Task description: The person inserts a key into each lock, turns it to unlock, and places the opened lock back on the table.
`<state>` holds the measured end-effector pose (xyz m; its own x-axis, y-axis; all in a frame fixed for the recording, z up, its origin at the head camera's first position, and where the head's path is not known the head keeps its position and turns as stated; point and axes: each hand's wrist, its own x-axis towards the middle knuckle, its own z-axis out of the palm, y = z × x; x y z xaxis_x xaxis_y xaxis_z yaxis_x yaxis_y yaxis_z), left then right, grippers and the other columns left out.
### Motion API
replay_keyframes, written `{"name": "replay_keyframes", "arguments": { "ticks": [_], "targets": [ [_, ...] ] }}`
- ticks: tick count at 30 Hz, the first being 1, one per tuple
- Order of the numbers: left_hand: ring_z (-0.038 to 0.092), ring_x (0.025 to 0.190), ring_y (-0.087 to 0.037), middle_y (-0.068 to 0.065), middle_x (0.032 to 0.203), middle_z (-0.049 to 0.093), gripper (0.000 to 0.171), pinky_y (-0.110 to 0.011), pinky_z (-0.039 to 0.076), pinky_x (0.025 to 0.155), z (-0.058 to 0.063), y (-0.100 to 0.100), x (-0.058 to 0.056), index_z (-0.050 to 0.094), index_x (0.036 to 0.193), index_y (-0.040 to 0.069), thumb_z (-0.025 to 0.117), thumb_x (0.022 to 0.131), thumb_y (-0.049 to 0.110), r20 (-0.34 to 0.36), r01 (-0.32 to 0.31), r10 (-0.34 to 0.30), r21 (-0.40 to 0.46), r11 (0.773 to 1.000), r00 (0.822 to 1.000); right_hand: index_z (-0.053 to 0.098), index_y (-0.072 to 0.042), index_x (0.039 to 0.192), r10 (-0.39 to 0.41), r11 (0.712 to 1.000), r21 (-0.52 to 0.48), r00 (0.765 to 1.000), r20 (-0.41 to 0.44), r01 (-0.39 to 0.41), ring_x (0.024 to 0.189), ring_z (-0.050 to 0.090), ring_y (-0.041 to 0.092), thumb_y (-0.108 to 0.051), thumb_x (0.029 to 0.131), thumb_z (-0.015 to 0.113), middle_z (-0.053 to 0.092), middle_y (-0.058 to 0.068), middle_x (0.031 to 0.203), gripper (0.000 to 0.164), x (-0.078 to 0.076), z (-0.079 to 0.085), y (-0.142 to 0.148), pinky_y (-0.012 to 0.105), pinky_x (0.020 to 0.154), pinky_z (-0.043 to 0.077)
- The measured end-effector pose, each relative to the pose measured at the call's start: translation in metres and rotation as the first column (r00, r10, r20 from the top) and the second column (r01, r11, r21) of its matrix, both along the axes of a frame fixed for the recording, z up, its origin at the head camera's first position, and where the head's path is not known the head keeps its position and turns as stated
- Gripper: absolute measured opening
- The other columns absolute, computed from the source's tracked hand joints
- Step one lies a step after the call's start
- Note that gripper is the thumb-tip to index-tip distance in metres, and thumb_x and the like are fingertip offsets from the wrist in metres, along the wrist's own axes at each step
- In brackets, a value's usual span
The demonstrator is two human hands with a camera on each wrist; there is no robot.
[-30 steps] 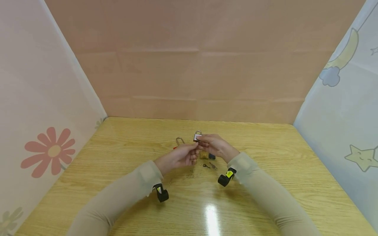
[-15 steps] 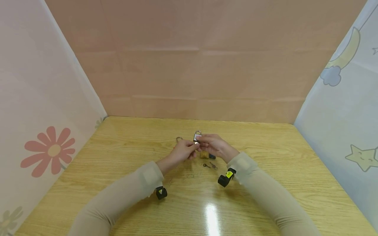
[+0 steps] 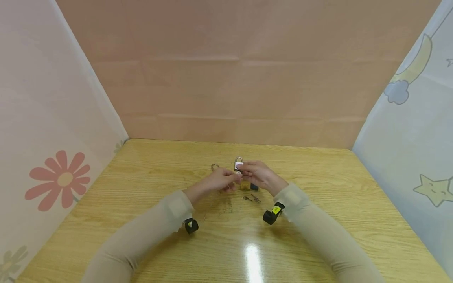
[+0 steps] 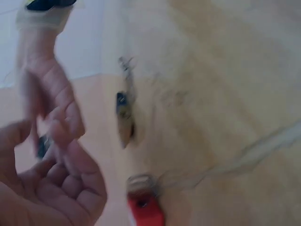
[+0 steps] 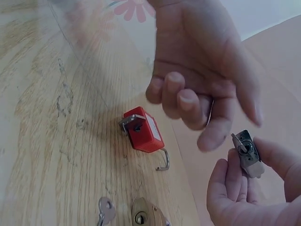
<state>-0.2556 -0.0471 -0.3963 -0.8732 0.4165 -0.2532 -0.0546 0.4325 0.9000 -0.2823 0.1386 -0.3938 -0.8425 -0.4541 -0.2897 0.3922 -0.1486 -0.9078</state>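
Note:
My right hand (image 3: 260,175) pinches a small silver padlock (image 3: 238,166) between thumb and fingers, its shackle pointing up and away. A key (image 5: 241,140) stands in the keyhole on the padlock's underside in the right wrist view. Close by is my left hand (image 5: 197,70), thumb and index finger spread on either side of the key with a gap between them, the other fingers loosely bent. A red padlock (image 5: 145,132) with a key in it and its shackle raised lies on the table beyond; in the head view my left hand hides its body.
On the wooden table (image 3: 170,157), a brass padlock (image 3: 245,185) and a dark padlock (image 3: 254,187) lie below my right hand. Loose keys (image 3: 255,199) are nearer me. Cloth walls stand at the back and both sides.
My left hand has turned at the wrist, the back of the hand now more upward, fingers still at the padlock's lower end. The silver padlock has shifted slightly right in my right hand.

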Motion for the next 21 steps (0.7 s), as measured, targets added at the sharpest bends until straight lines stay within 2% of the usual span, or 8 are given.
{"name": "replay_keyframes", "arguments": {
  "ticks": [3, 5, 8, 10, 12, 17, 21],
  "targets": [
    [0.065, 0.077, -0.027, -0.01, 0.089, 0.07, 0.04, -0.033, 0.053, 0.066, 0.008, -0.009, -0.009, 0.068, 0.114, 0.003, 0.053, 0.099, 0.037, -0.008, 0.042, -0.043, -0.085, 0.995, 0.999, 0.024, 0.013, 0.146, -0.005, 1.0, 0.025, 1.0, 0.002, 0.005, 0.075, 0.057, 0.005, -0.006, 0.101, 0.049, 0.058, 0.005, 0.101, 0.055, 0.001, -0.001, 0.003, 0.031, 0.099, 0.048],
    [0.064, 0.079, -0.028, -0.011, 0.092, 0.069, 0.036, -0.036, 0.054, 0.071, 0.014, -0.014, -0.016, 0.067, 0.114, 0.003, 0.053, 0.099, 0.033, -0.04, 0.019, -0.023, -0.101, 0.995, 0.999, 0.022, 0.012, 0.147, -0.008, 0.999, 0.05, 1.0, 0.002, 0.008, 0.085, 0.061, 0.008, -0.006, 0.1, 0.051, 0.056, 0.009, 0.111, 0.058, 0.001, -0.001, 0.004, 0.038, 0.107, 0.04],
    [0.061, 0.071, -0.02, -0.007, 0.086, 0.066, 0.032, -0.035, 0.054, 0.071, 0.021, -0.018, -0.026, 0.064, 0.115, 0.0, 0.054, 0.099, 0.026, -0.093, -0.051, 0.044, -0.075, 0.996, 0.995, 0.026, 0.013, 0.145, 0.0, 0.997, 0.08, 1.0, -0.013, 0.001, 0.094, 0.061, 0.013, -0.005, 0.099, 0.052, 0.056, 0.01, 0.113, 0.056, 0.003, 0.0, 0.003, 0.043, 0.112, 0.034],
    [0.057, 0.067, -0.015, -0.006, 0.085, 0.064, 0.032, -0.034, 0.053, 0.07, 0.022, -0.019, -0.032, 0.063, 0.115, -0.002, 0.055, 0.099, 0.025, -0.104, -0.079, 0.074, -0.045, 0.996, 0.992, 0.031, 0.014, 0.142, 0.008, 0.996, 0.09, 1.0, -0.023, -0.006, 0.093, 0.06, 0.014, -0.004, 0.098, 0.053, 0.058, 0.008, 0.108, 0.052, 0.005, 0.0, 0.002, 0.041, 0.109, 0.038],
    [0.053, 0.063, -0.011, -0.006, 0.083, 0.062, 0.031, -0.031, 0.051, 0.066, 0.019, -0.018, -0.037, 0.062, 0.114, -0.004, 0.055, 0.099, 0.022, -0.099, -0.078, 0.076, -0.017, 0.997, 0.992, 0.036, 0.014, 0.138, 0.023, 0.996, 0.092, 0.999, -0.03, -0.02, 0.092, 0.061, 0.014, -0.003, 0.098, 0.053, 0.06, 0.005, 0.102, 0.047, 0.006, -0.001, 0.001, 0.037, 0.103, 0.044],
    [0.047, 0.058, -0.01, -0.008, 0.084, 0.061, 0.025, -0.03, 0.044, 0.061, 0.013, -0.014, -0.044, 0.066, 0.105, 0.0, 0.058, 0.098, 0.023, -0.081, -0.041, 0.041, 0.001, 0.999, 0.996, 0.046, 0.008, 0.123, 0.045, 0.995, 0.085, 0.999, -0.029, -0.043, 0.089, 0.062, 0.013, -0.003, 0.098, 0.054, 0.06, 0.004, 0.101, 0.029, 0.006, -0.005, -0.002, 0.027, 0.087, 0.052],
    [0.044, 0.058, -0.012, -0.01, 0.088, 0.06, 0.024, -0.037, 0.042, 0.064, 0.013, -0.009, -0.044, 0.068, 0.103, 0.003, 0.06, 0.097, 0.025, -0.086, -0.015, 0.013, -0.018, 1.0, 0.996, 0.046, 0.008, 0.122, 0.05, 0.995, 0.092, 0.998, -0.031, -0.047, 0.089, 0.062, 0.013, -0.003, 0.098, 0.054, 0.059, 0.005, 0.103, 0.028, 0.007, -0.007, -0.002, 0.025, 0.085, 0.053]
  ]
}}
